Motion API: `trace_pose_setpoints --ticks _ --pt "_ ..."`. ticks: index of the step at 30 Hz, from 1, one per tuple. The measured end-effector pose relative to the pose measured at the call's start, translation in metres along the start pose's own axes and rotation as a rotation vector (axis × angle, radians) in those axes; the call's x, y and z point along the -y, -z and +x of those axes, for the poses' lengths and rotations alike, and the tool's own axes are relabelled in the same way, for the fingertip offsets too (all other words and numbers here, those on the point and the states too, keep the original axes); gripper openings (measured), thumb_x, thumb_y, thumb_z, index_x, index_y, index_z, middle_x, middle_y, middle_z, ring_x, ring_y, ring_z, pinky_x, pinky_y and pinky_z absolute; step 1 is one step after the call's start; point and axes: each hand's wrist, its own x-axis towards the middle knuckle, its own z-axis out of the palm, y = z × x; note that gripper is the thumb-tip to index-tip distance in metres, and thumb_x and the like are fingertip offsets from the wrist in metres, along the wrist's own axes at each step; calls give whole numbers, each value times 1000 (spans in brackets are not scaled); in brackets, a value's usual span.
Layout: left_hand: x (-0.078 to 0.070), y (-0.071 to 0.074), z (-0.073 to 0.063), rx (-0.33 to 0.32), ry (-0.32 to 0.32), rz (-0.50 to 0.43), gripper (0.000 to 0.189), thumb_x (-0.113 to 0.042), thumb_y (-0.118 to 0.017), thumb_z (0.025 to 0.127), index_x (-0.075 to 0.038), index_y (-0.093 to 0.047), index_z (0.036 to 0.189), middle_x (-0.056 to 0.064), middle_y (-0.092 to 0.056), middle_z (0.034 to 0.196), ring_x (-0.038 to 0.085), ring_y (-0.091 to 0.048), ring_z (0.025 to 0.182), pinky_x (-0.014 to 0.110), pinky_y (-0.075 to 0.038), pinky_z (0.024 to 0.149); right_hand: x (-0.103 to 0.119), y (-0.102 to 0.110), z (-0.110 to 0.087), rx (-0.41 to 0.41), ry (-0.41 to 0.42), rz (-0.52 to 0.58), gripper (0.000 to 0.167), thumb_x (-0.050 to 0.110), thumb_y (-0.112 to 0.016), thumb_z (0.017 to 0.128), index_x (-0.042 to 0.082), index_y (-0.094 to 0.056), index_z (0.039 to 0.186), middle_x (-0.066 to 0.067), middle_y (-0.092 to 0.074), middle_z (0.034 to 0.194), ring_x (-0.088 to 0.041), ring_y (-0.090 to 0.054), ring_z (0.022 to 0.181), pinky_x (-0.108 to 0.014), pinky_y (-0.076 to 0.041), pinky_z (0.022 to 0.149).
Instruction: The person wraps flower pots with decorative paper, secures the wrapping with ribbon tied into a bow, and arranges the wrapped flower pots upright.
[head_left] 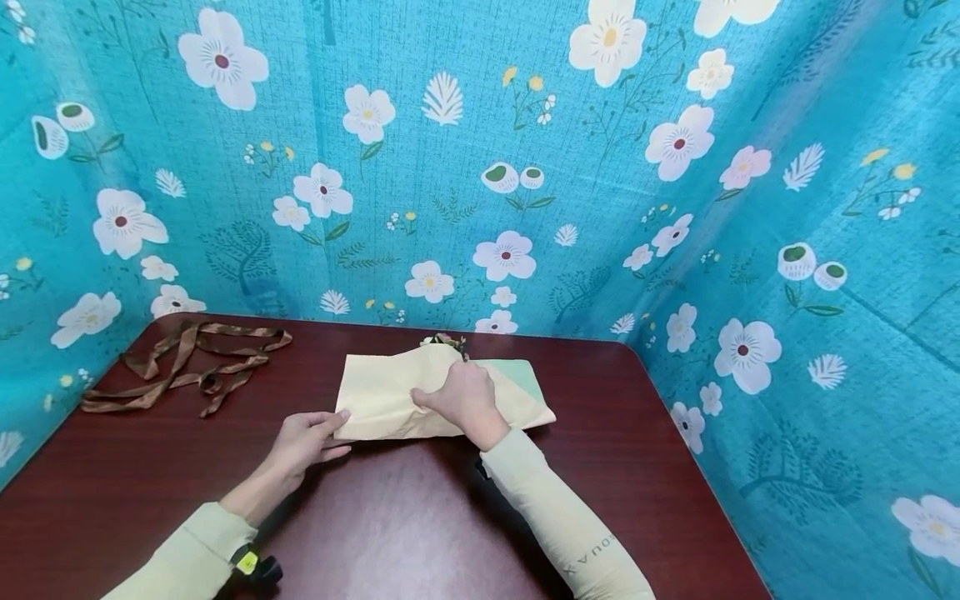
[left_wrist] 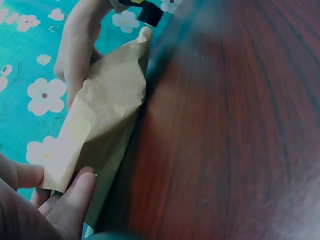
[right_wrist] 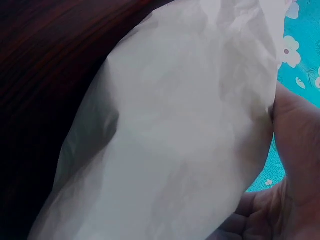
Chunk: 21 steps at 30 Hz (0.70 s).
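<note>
A sheet of cream wrapping paper is folded and creased across the far middle of the table. Small artificial-looking flowers poke out behind its top edge, their stems hidden by the paper. My left hand pinches the paper's near left corner, thumb above and fingers beneath; the left wrist view shows this paper edge between them. Over the middle, my right hand grips the gathered paper. In the right wrist view, its thumb and curled fingers lie along one side of the bulging paper. A pale green sheet shows at the right.
A long brown ribbon lies in loose loops at the table's far left. The dark red wooden table has a glossy top. Blue flowered cloth hangs behind the far edge and along both sides.
</note>
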Motion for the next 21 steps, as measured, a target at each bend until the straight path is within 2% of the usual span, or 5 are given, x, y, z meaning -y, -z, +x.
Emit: trace_pose_setpoints --ticks 6,10,13,16,21 --pt "2 -5 -1 -23 51 -261 36 -13 -60 102 7 -49 130 -5 -69 90 6 -72 83 28 -59 84 -1 -3 0 -12 9 -8 62 70 -70 76 14 -52 57 1 -49 49 -16 -51 49 -27 -40 42" --pt "5 -18 -3 -33 65 -534 9 -8 -57 102 -8 -60 111 -8 -71 92 4 -69 91 24 -55 93 -4 -4 1 -7 1 -6 61 69 -71 76 14 -52 60 0 -49 50 -16 -51 49 -27 -40 42" --pt "7 -34 -3 -46 51 -654 11 -9 -55 103 -12 -65 101 -8 -69 98 4 -64 98 22 -50 98 -4 -3 1 -11 0 -3 60 69 -71 76 14 -52 61 0 -49 50 -17 -51 49 -27 -40 42" --pt "7 -51 0 -41 11 -697 13 -12 -54 104 -10 -60 116 -6 -60 115 4 -55 112 24 -40 109 -4 -3 2 -25 6 2 61 69 -72 76 14 -53 59 0 -49 50 -17 -52 50 -28 -41 43" --pt "7 -73 6 -7 14 -710 50 -18 -49 108 -5 -29 152 5 -37 150 14 -34 143 32 -22 124 -3 -2 2 -29 14 9 60 69 -72 75 14 -54 61 0 -51 51 -18 -55 51 -28 -43 44"
